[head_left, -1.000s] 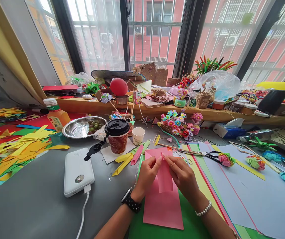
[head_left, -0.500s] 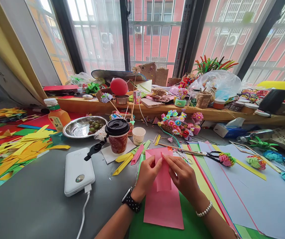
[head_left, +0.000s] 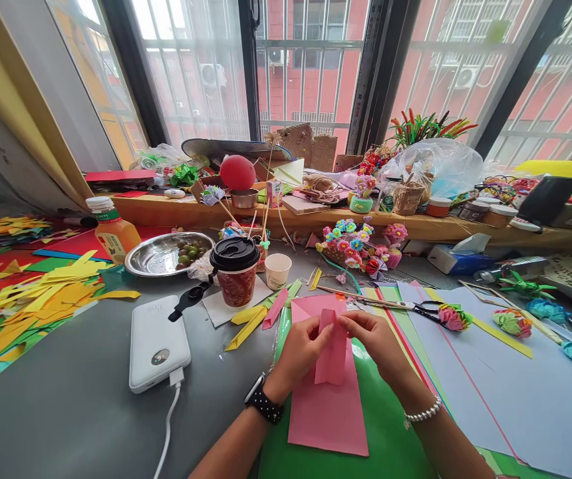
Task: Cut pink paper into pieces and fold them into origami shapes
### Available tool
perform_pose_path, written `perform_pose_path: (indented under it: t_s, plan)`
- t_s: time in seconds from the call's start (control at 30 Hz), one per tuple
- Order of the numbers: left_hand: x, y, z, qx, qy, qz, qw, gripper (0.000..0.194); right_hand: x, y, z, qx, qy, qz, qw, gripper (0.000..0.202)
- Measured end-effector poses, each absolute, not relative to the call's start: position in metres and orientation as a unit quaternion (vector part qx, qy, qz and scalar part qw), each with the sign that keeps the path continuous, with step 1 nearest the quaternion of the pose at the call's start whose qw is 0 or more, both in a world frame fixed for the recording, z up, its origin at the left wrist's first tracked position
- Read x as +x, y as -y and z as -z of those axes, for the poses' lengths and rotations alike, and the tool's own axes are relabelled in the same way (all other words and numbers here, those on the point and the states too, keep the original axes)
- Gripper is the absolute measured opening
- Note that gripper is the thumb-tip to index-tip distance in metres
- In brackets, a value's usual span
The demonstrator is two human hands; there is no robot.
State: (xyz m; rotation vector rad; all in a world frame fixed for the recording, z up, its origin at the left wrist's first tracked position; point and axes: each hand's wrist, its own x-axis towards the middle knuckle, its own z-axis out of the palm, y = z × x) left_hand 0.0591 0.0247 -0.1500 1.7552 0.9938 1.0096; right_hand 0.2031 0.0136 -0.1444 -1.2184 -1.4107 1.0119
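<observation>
A creased strip of pink paper (head_left: 330,359) is held up between both hands, above a larger pink sheet (head_left: 328,419) that lies on a green surface (head_left: 390,426). My left hand (head_left: 300,352) pinches the strip's upper left edge between thumb and fingers. At the strip's upper right edge, my right hand (head_left: 378,342) pinches with thumb and forefinger. Left of the hands lie a folded pink strip (head_left: 275,309) and yellow strips (head_left: 247,330).
A lidded cup (head_left: 236,279), a paper cup (head_left: 279,271) and a power bank (head_left: 159,342) stand or lie to the left. Scissors (head_left: 423,309) and paper sheets (head_left: 525,386) are on the right. Farther back are a steel plate (head_left: 141,256) and a bottle (head_left: 114,229).
My right hand has moved slightly right, from the strip's middle to its upper right edge. The strip's top shows more now. My left hand has shifted only a little.
</observation>
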Motion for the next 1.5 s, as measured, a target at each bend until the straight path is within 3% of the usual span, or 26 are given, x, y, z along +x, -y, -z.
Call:
perform_pose_path:
  t_s: [1.5]
  plan:
    - [0.0590,-0.0264,0.1537,0.731,-0.412,-0.367,0.402,0.031,0.1980,-0.0130,0.1457,-0.482,0.509,-0.488,0.521,0.022]
